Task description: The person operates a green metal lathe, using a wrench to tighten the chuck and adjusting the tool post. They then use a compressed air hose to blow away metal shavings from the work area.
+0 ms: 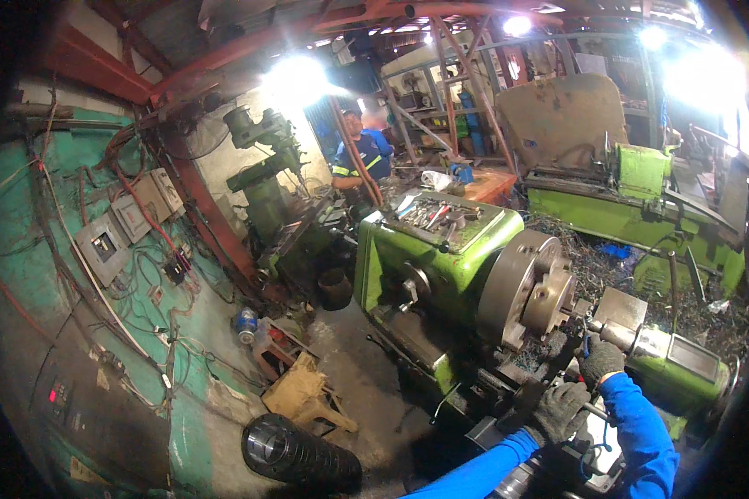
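The person stands at a green lathe (429,266), and both gloved hands work low at the carriage, to the right and a little below the chuck (528,287). The left hand (558,409), in a dark grey glove, is closed around a handle (595,409) of the carriage; a thin metal lever comes out from its fist toward the right. The right hand (601,359), also gloved, sits higher and nearer to the chuck, with the fingers curled down on the tool post area; it seems to grip something there, but the view is dark and I cannot tell what exactly.

The main relation is this: the long axis of the lathe goes from the chuck at upper left to the tailstock (674,358) at lower right, and both hands lie between these two, just beside the chuck face. The right hand is the nearer one to the chuck; the left hand is below it, closer to the body.

Behind, well apart, another person in a blue shirt (366,154) stands near a milling machine (266,166)
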`<state>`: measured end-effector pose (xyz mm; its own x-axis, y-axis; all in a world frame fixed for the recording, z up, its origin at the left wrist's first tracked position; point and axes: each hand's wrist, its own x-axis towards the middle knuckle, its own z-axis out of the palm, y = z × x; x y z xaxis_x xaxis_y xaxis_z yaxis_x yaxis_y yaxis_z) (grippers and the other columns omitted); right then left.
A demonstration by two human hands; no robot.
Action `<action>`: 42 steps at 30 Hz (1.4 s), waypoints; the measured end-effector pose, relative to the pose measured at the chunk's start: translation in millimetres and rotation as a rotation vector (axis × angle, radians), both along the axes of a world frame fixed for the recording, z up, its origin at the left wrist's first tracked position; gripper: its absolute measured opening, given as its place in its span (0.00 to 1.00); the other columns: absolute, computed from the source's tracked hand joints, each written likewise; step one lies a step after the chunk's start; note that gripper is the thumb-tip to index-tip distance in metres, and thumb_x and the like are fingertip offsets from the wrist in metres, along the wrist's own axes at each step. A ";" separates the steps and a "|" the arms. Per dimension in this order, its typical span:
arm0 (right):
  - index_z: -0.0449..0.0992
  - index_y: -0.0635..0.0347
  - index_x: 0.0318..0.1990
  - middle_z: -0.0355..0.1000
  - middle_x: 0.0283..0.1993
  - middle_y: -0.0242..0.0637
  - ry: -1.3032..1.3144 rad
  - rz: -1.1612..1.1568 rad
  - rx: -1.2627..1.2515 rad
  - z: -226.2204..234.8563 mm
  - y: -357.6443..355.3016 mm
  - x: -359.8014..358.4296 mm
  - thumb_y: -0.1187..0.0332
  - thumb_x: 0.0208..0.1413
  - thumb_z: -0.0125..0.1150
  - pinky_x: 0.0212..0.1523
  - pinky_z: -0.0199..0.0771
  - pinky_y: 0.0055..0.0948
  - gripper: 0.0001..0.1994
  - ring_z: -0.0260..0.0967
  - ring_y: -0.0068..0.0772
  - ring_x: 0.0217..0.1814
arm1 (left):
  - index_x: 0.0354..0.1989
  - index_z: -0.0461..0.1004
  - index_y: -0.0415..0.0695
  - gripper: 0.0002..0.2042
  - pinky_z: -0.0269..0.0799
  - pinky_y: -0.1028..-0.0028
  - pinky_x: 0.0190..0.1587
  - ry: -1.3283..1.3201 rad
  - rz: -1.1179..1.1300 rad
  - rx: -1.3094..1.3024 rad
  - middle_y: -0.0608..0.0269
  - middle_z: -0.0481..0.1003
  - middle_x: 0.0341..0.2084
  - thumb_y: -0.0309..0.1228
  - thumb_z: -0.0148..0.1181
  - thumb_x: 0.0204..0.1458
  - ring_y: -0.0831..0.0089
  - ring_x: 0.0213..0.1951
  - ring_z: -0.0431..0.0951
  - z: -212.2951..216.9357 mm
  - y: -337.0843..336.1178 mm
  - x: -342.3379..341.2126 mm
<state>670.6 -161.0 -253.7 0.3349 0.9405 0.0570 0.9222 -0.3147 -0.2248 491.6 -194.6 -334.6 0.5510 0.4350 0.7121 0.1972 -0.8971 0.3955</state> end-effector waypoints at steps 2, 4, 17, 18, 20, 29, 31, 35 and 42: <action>0.69 0.61 0.56 0.80 0.39 0.58 0.000 0.005 0.019 -5.9 1.5 1.8 0.45 0.63 0.60 0.46 0.78 0.58 0.28 0.79 0.65 0.44 | 0.56 0.77 0.44 0.20 0.62 0.48 0.68 -0.021 0.005 0.004 0.50 0.75 0.57 0.41 0.63 0.58 0.49 0.61 0.73 -1.2 -0.7 1.1; 0.69 0.62 0.55 0.80 0.39 0.58 0.012 0.004 0.004 -4.4 0.5 1.6 0.45 0.62 0.61 0.46 0.78 0.57 0.28 0.79 0.65 0.44 | 0.56 0.77 0.44 0.20 0.63 0.48 0.67 -0.027 0.006 0.005 0.50 0.75 0.57 0.40 0.64 0.58 0.49 0.60 0.73 -1.8 -0.5 0.8; 0.71 0.61 0.53 0.80 0.38 0.57 -0.002 -0.019 0.019 -3.2 2.0 0.6 0.44 0.61 0.62 0.45 0.78 0.59 0.28 0.79 0.64 0.44 | 0.56 0.77 0.43 0.21 0.61 0.46 0.68 0.003 0.000 0.013 0.50 0.76 0.57 0.42 0.62 0.59 0.49 0.61 0.73 0.3 0.3 -1.1; 0.71 0.61 0.52 0.80 0.38 0.57 -0.011 -0.023 0.020 -1.9 0.9 0.2 0.44 0.62 0.61 0.45 0.78 0.59 0.27 0.79 0.64 0.43 | 0.56 0.77 0.43 0.21 0.61 0.46 0.68 0.006 0.002 0.000 0.50 0.76 0.57 0.42 0.62 0.59 0.50 0.61 0.73 2.9 -0.4 -1.0; 0.71 0.61 0.52 0.80 0.38 0.57 -0.027 -0.027 0.016 -1.2 -2.6 -2.3 0.45 0.62 0.61 0.44 0.78 0.59 0.27 0.79 0.64 0.43 | 0.57 0.77 0.43 0.21 0.61 0.46 0.69 0.003 0.003 0.003 0.50 0.76 0.57 0.42 0.62 0.59 0.50 0.61 0.73 1.0 -0.5 -1.1; 0.69 0.61 0.55 0.80 0.38 0.56 -0.035 -0.002 0.035 -3.4 -3.8 -0.7 0.44 0.62 0.61 0.44 0.78 0.58 0.28 0.80 0.64 0.43 | 0.57 0.76 0.44 0.21 0.61 0.46 0.68 -0.016 -0.007 -0.001 0.50 0.75 0.57 0.41 0.63 0.58 0.47 0.60 0.73 0.2 0.3 0.0; 0.70 0.61 0.55 0.80 0.38 0.57 -0.016 -0.008 0.021 1.8 -3.3 -1.8 0.45 0.62 0.62 0.44 0.78 0.58 0.28 0.80 0.64 0.44 | 0.56 0.76 0.43 0.21 0.61 0.46 0.68 -0.017 -0.010 -0.008 0.50 0.75 0.57 0.41 0.64 0.58 0.46 0.60 0.73 -0.5 0.9 -0.3; 0.70 0.60 0.56 0.80 0.39 0.57 -0.015 0.003 0.055 -2.6 -6.0 -1.8 0.45 0.61 0.62 0.44 0.78 0.58 0.28 0.80 0.64 0.44 | 0.56 0.76 0.43 0.21 0.62 0.46 0.67 -0.010 -0.028 0.010 0.50 0.75 0.57 0.40 0.65 0.58 0.47 0.60 0.73 1.4 2.8 -2.5; 0.70 0.60 0.57 0.80 0.39 0.57 -0.013 -0.029 0.051 3.3 -14.6 3.3 0.44 0.62 0.61 0.44 0.78 0.58 0.29 0.80 0.64 0.43 | 0.55 0.76 0.44 0.20 0.63 0.48 0.67 -0.018 -0.046 0.007 0.50 0.75 0.56 0.39 0.66 0.57 0.49 0.60 0.73 3.2 1.8 4.8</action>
